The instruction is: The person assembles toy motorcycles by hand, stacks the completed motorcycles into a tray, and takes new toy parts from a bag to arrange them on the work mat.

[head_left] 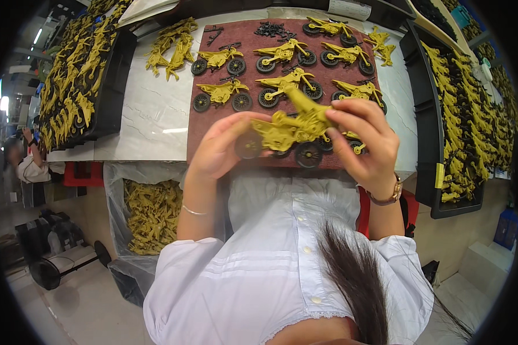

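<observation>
Both hands hold a yellow toy motorcycle (286,127) above the front of a dark red mat (200,129). My left hand (218,144) is closed round its left end, beside a motion-blurred black wheel (248,145). At the other end, my right hand (367,141) pinches the yellow body between thumb and fingers. Just under it shows another black wheel (308,155); whether this belongs to the held toy or one behind it, I cannot tell. Several more yellow toy motorcycles (223,92) with black wheels stand in rows on the mat, some partly hidden by my hands.
Small black parts (273,30) are heaped at the mat's far edge. Loose yellow parts (172,47) lie on the white table (149,118). Black crates at left (106,86) and right (421,98) hold many yellow pieces. A plastic-lined bin (116,201) of yellow parts stands below the table.
</observation>
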